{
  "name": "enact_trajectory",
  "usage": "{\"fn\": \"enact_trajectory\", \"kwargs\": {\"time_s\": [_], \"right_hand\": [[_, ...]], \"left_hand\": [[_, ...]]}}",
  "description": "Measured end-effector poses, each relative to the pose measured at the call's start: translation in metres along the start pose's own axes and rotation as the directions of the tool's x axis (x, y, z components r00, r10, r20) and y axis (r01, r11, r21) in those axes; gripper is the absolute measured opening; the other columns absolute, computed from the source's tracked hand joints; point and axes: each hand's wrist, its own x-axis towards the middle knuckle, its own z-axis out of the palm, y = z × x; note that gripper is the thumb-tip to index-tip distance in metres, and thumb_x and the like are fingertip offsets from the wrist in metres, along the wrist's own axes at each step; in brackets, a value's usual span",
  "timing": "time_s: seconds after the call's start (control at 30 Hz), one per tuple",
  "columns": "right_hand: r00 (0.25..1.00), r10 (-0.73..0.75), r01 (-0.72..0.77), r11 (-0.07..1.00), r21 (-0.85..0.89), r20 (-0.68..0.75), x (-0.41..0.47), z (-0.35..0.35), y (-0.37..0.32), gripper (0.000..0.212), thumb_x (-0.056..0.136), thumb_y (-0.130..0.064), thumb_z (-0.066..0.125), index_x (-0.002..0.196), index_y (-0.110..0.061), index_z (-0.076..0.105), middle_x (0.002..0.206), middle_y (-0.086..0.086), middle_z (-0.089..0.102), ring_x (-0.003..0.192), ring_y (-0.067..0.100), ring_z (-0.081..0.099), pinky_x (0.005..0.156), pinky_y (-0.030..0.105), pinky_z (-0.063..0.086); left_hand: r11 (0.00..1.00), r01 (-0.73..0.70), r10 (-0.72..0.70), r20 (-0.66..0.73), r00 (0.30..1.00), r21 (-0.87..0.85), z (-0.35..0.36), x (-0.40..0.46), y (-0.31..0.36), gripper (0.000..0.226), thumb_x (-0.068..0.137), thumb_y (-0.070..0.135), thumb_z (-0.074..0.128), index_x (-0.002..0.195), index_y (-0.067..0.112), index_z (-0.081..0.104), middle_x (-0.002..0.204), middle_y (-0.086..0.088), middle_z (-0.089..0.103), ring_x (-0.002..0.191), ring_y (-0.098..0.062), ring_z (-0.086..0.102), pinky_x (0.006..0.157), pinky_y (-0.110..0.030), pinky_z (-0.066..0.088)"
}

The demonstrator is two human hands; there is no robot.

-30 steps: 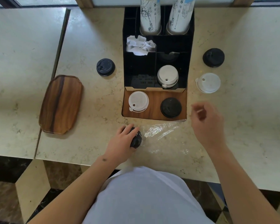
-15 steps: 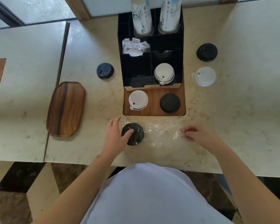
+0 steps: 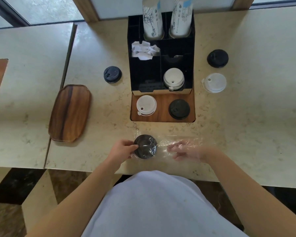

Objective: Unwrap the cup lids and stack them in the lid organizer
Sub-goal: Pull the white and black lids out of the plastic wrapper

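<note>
My left hand [image 3: 121,149] pinches the black lid [image 3: 145,146] at its rim, near the counter's front edge. My right hand [image 3: 184,151] lies under clear wrap [image 3: 178,142]; its grip cannot be told. The lid looks light and stiff, the film slippery. The organizer [image 3: 161,65] stands beyond.

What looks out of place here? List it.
Three cup lids lie loose on the counter outside the lid organizer: a dark lid on its left, a black lid and a white lid on its right. Crumpled white paper fills one compartment.
</note>
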Motion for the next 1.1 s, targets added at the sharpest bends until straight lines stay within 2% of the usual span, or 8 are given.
{"fn": "enact_trajectory", "kwargs": {"time_s": [0.07, 0.17, 0.27, 0.47, 0.6, 0.8, 0.93, 1.1], "right_hand": [[0.999, 0.049, -0.049, 0.999, -0.014, -0.025, 0.006, 0.010, 0.000, 0.024, 0.099, -0.016, 0.064, 0.119, -0.003, 0.065, 0.082, 0.005, 0.076, 0.070, 0.010, 0.073, 0.072, 0.020, 0.059], [0.999, 0.029, -0.031, 0.992, -0.119, -0.018, 0.013, 0.018, 0.001, 0.020, 0.099, -0.025, 0.064, 0.099, -0.007, 0.071, 0.076, 0.001, 0.077, 0.074, 0.011, 0.073, 0.092, 0.027, 0.058], [0.999, -0.015, 0.011, 0.996, -0.089, -0.052, 0.014, 0.023, 0.001, 0.019, 0.095, -0.023, 0.070, 0.094, -0.005, 0.073, 0.076, 0.003, 0.078, 0.072, 0.011, 0.076, 0.070, 0.019, 0.060], [0.984, -0.135, 0.122, 0.986, -0.110, -0.115, 0.014, 0.026, -0.003, 0.028, 0.093, -0.022, 0.073, 0.118, -0.013, 0.066, 0.100, 0.009, 0.073, 0.069, 0.010, 0.070, 0.065, 0.021, 0.056], [0.971, -0.102, 0.134, 0.982, 0.135, -0.216, 0.015, 0.027, -0.005, 0.030, 0.094, -0.026, 0.072, 0.120, -0.015, 0.064, 0.092, 0.008, 0.067, 0.056, 0.005, 0.058, 0.050, 0.016, 0.048], [0.981, -0.142, 0.159, 0.980, 0.123, -0.134, 0.009, 0.028, -0.011, 0.047, 0.069, -0.051, 0.085, 0.103, -0.018, 0.079, 0.097, 0.006, 0.077, 0.061, 0.009, 0.053, 0.053, 0.017, 0.046], [0.980, -0.135, 0.147, 0.987, 0.071, -0.145, 0.013, 0.028, -0.007, 0.034, 0.078, -0.044, 0.084, 0.099, -0.018, 0.079, 0.112, 0.019, 0.072, 0.063, 0.008, 0.054, 0.057, 0.019, 0.043], [0.986, -0.128, 0.139, 0.985, 0.102, -0.106, 0.014, 0.030, -0.008, 0.035, 0.075, -0.044, 0.086, 0.099, -0.019, 0.081, 0.104, 0.010, 0.076, 0.063, 0.006, 0.057, 0.050, 0.014, 0.042]], "left_hand": [[1.000, -0.018, 0.018, 0.011, 1.000, 0.001, 0.001, -0.002, -0.001, 0.009, 0.093, 0.018, 0.070, 0.098, 0.019, 0.077, 0.093, -0.006, 0.078, 0.081, -0.021, 0.066, 0.070, -0.032, 0.056], [0.998, -0.055, 0.055, 0.023, 0.998, 0.003, 0.003, -0.006, -0.001, 0.009, 0.092, 0.019, 0.070, 0.095, 0.024, 0.077, 0.086, 0.004, 0.078, 0.076, -0.013, 0.066, 0.063, -0.024, 0.052], [0.996, -0.084, 0.084, 0.037, 0.996, -0.013, 0.003, -0.009, 0.002, 0.009, 0.092, 0.022, 0.070, 0.092, 0.029, 0.076, 0.080, 0.009, 0.078, 0.071, -0.006, 0.066, 0.063, -0.023, 0.053], [0.984, -0.083, 0.094, 0.063, 0.994, -0.157, 0.002, -0.008, 0.007, 0.008, 0.092, 0.021, 0.071, 0.096, 0.018, 0.078, 0.072, 0.003, 0.074, 0.066, -0.009, 0.066, 0.067, -0.025, 0.057], [0.968, -0.069, 0.099, 0.112, 0.989, -0.240, 0.002, -0.009, 0.009, 0.016, 0.089, 0.023, 0.076, 0.101, 0.012, 0.078, 0.089, -0.013, 0.078, 0.074, -0.017, 0.071, 0.072, -0.029, 0.061], [0.956, -0.088, 0.125, 0.118, 0.985, -0.279, 0.002, -0.009, 0.012, 0.011, 0.089, 0.023, 0.077, 0.093, 0.014, 0.081, 0.088, -0.014, 0.077, 0.071, -0.017, 0.070, 0.068, -0.028, 0.061], [0.956, -0.103, 0.140, 0.120, 0.983, -0.274, -0.002, -0.007, 0.013, 0.028, 0.095, 0.040, 0.067, 0.087, 0.019, 0.082, 0.085, -0.009, 0.077, 0.071, -0.015, 0.071, 0.067, -0.028, 0.060], [0.956, -0.142, 0.173, 0.104, 0.979, -0.255, -0.010, -0.005, 0.010, 0.019, 0.095, 0.033, 0.068, 0.086, 0.024, 0.082, 0.090, -0.006, 0.079, 0.080, -0.015, 0.073, 0.072, -0.029, 0.058]]}}
